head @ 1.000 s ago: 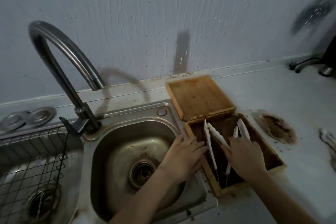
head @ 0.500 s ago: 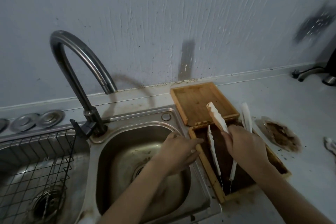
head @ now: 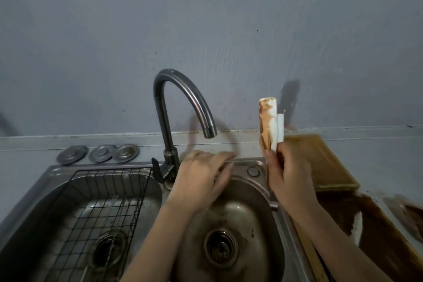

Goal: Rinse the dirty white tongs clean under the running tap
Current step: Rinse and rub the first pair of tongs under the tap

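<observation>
Holding the white tongs [head: 268, 126] upright in a closed grip, the right hand [head: 289, 174] has them at the right rim of the sink [head: 261, 217], their brown-smeared ends up against the wall, right of the tap [head: 183, 107] spout. The left hand [head: 201, 181], fingers loosely spread and holding nothing, hangs over the far edge of the basin just beside the tap's base; no water shows at the spout
</observation>
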